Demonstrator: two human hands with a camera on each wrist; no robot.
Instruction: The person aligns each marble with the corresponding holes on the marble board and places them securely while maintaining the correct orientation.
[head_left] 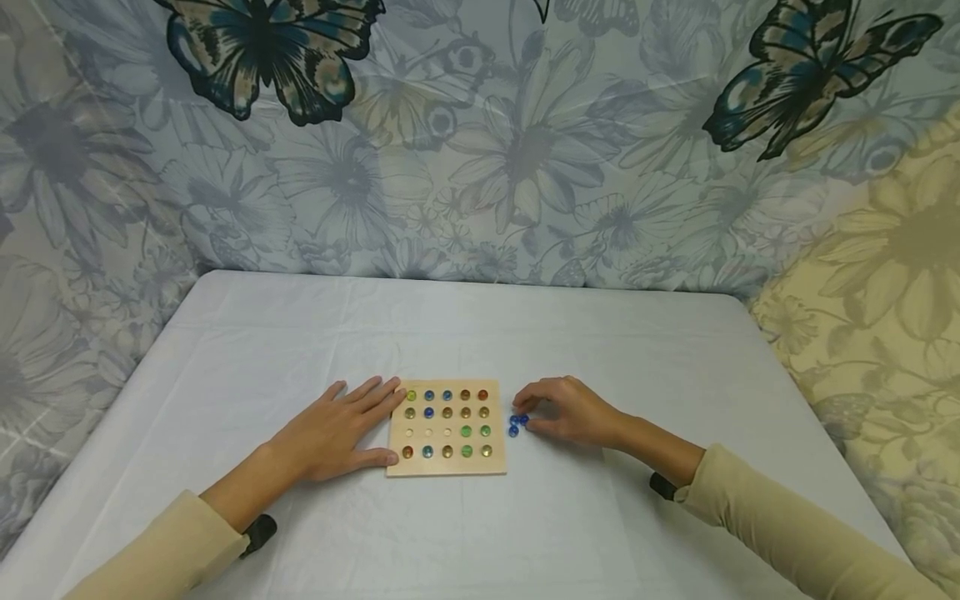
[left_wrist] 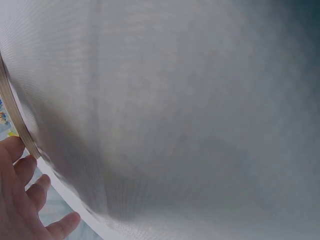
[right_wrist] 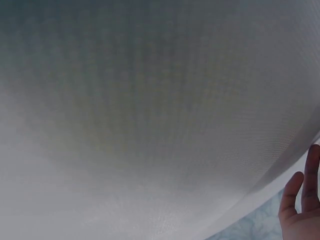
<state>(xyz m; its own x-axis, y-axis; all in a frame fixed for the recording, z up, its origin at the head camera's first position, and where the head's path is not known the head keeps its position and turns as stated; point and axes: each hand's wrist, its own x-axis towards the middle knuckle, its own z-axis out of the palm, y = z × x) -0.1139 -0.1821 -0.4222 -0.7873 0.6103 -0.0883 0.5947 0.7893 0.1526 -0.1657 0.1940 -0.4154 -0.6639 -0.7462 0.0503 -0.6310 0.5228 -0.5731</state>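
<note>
A light wooden board [head_left: 400, 422] with rows of round hollows lies flat on the table. Glass marbles in green, blue, amber and red sit in most hollows; three in the third row look pale, without a coloured marble. My left hand [head_left: 334, 433] rests at the board's left side, fingers spread, fingertips and thumb at its edge. The left wrist view shows the board's side edge [left_wrist: 16, 112] by the fingers. Just right of the board lies a small cluster of blue marbles [head_left: 513, 431]. My right hand [head_left: 572, 410] hovers over them, thumb and bent fingers apart around the cluster.
A white cloth covers the table [head_left: 465, 333]. Behind it hangs a floral fabric backdrop [head_left: 525, 167] with large butterflies, continuing along both sides. Dark wrist bands [head_left: 259, 534] show below both sleeves. The right wrist view shows mostly white cloth [right_wrist: 125, 150].
</note>
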